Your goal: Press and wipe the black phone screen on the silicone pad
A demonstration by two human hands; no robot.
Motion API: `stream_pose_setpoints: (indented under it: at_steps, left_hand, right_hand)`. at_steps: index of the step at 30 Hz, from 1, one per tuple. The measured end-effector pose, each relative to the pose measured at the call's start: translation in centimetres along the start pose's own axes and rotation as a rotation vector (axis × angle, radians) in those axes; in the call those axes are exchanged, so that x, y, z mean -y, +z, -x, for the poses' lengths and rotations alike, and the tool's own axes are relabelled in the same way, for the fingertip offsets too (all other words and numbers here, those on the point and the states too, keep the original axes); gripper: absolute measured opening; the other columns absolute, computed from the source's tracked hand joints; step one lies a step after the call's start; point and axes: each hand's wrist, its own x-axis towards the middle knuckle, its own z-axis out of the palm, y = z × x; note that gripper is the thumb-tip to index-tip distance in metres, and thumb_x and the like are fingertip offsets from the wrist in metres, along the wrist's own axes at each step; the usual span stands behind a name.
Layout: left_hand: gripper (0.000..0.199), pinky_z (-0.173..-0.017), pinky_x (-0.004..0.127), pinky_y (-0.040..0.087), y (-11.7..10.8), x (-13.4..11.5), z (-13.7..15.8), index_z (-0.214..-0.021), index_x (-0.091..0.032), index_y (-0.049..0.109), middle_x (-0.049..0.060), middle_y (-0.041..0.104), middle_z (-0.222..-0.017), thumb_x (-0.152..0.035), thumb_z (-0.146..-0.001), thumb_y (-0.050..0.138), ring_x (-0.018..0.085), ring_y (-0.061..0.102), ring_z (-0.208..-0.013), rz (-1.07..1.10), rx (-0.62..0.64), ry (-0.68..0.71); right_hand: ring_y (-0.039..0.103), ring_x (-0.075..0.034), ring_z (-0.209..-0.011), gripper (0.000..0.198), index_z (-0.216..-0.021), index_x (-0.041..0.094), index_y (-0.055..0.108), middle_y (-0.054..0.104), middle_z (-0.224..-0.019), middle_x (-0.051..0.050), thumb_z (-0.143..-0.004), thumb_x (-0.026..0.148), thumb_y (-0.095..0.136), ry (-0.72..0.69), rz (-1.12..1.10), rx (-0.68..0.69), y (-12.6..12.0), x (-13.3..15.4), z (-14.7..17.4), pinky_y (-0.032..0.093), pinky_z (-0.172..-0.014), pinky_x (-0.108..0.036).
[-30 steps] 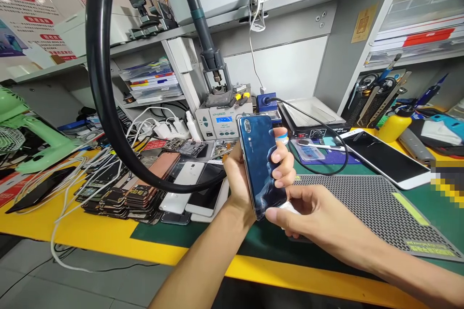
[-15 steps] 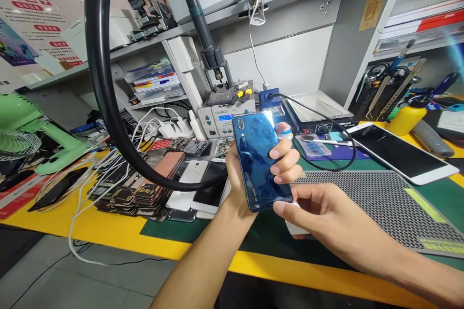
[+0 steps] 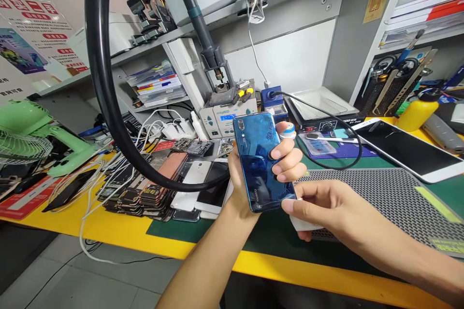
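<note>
A glossy blue smartphone (image 3: 259,169) is held up, its back with the camera lenses facing me. My left hand (image 3: 289,161) is closed around it from behind, the fingertips curling over its right edge. At the lower right corner of the phone, my right hand (image 3: 324,203) presses its thumb against the edge. That hand pinches a white piece of tissue or cloth (image 3: 303,223), mostly covered by the fingers. Behind the left fingers a small bottle with a blue-and-white cap (image 3: 289,130) shows in part.
Stacked phone frames (image 3: 159,183) and white phones (image 3: 190,186) lie at left. A thick black hose (image 3: 99,67) loops across the view. A perforated grey mat (image 3: 373,198), a white-framed tablet (image 3: 413,147) and a yellow bottle (image 3: 420,111) are at right. A green fan (image 3: 68,149) stands far left.
The view has shifted slightly, so the bench appears a little further right. My hands keep the same hold; the reflections on the phone's back have changed.
</note>
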Motion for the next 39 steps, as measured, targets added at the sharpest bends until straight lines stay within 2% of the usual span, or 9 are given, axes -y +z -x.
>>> stream_pose_setpoints:
  at_steps: [5,11,16,20,29,33,36,39]
  left_hand:
    - [0.047,-0.042,0.024,0.026,-0.2,0.0,0.1,-0.116,-0.016,0.063,-0.002,0.038,-0.067,-0.052,-0.089,0.049,0.011,0.026,-0.05,0.014,0.015,0.001]
    - [0.044,-0.045,0.025,0.028,-0.1,0.0,0.3,-0.113,-0.017,0.066,-0.001,0.04,-0.069,-0.05,-0.088,0.052,0.012,0.028,-0.051,0.02,0.015,-0.002]
    - [0.047,-0.048,0.026,0.028,-0.1,-0.1,0.2,-0.114,-0.016,0.068,-0.001,0.041,-0.07,-0.052,-0.086,0.056,0.013,0.03,-0.054,-0.027,0.012,-0.009]
    - [0.053,-0.051,0.025,0.03,-0.1,-0.1,0.1,-0.116,-0.012,0.068,0.0,0.041,-0.071,-0.053,-0.086,0.056,0.012,0.031,-0.057,-0.002,0.083,-0.015]
    - [0.044,-0.051,0.024,0.031,0.2,-0.2,0.3,-0.113,-0.013,0.066,0.0,0.041,-0.073,-0.047,-0.086,0.056,0.012,0.031,-0.057,0.001,0.108,-0.033]
    - [0.042,-0.053,0.023,0.033,0.5,-0.1,0.3,-0.11,-0.012,0.066,0.001,0.043,-0.075,-0.045,-0.084,0.057,0.012,0.034,-0.058,-0.031,0.138,0.002]
    - [0.032,-0.052,0.023,0.035,0.7,-0.1,0.0,-0.103,-0.015,0.066,0.0,0.045,-0.074,-0.04,-0.084,0.061,0.012,0.039,-0.058,-0.102,0.084,0.052]
    - [0.026,-0.05,0.023,0.036,0.8,-0.2,-0.5,-0.093,-0.017,0.065,0.0,0.049,-0.072,-0.043,-0.089,0.062,0.011,0.042,-0.055,-0.266,-0.115,0.154]
  right_hand:
    - [0.043,-0.011,-0.053,0.04,-0.063,0.019,0.056,0.053,-0.058,0.002,-0.078,0.048,0.079,-0.021,-0.059,-0.01,0.1,0.4,0.1,0.039,-0.054,-0.026]
    - [0.048,-0.012,-0.057,0.044,-0.065,0.018,0.054,0.054,-0.061,0.001,-0.082,0.054,0.074,-0.015,-0.065,0.007,-0.2,0.1,0.0,0.043,-0.059,-0.027]
    - [0.049,-0.013,-0.057,0.044,-0.061,0.018,0.054,0.055,-0.059,0.0,-0.081,0.05,0.075,-0.015,-0.08,0.017,-0.5,0.1,-0.2,0.044,-0.06,-0.029]
    - [0.048,-0.013,-0.055,0.042,-0.061,0.018,0.054,0.056,-0.059,0.0,-0.083,0.048,0.073,-0.023,-0.12,0.036,-0.5,0.0,-0.1,0.043,-0.06,-0.03]
    - [0.047,-0.011,-0.052,0.046,-0.061,0.017,0.053,0.055,-0.057,0.001,-0.08,0.052,0.076,-0.026,-0.183,0.031,-0.3,-0.2,-0.4,0.042,-0.056,-0.027]
    - [0.048,-0.011,-0.05,0.048,-0.06,0.017,0.054,0.055,-0.054,0.001,-0.081,0.055,0.075,-0.019,-0.149,-0.018,-0.3,-0.3,-0.7,0.042,-0.054,-0.026]
    - [0.052,-0.012,-0.051,0.047,-0.065,0.018,0.058,0.058,-0.057,0.0,-0.082,0.06,0.071,-0.011,-0.059,-0.114,-0.5,-0.2,-0.9,0.042,-0.054,-0.026]
    - [0.053,-0.013,-0.05,0.049,-0.076,0.017,0.065,0.061,-0.055,-0.001,-0.086,0.065,0.061,-0.014,0.032,-0.243,-1.1,-0.1,-1.1,0.039,-0.053,-0.026]
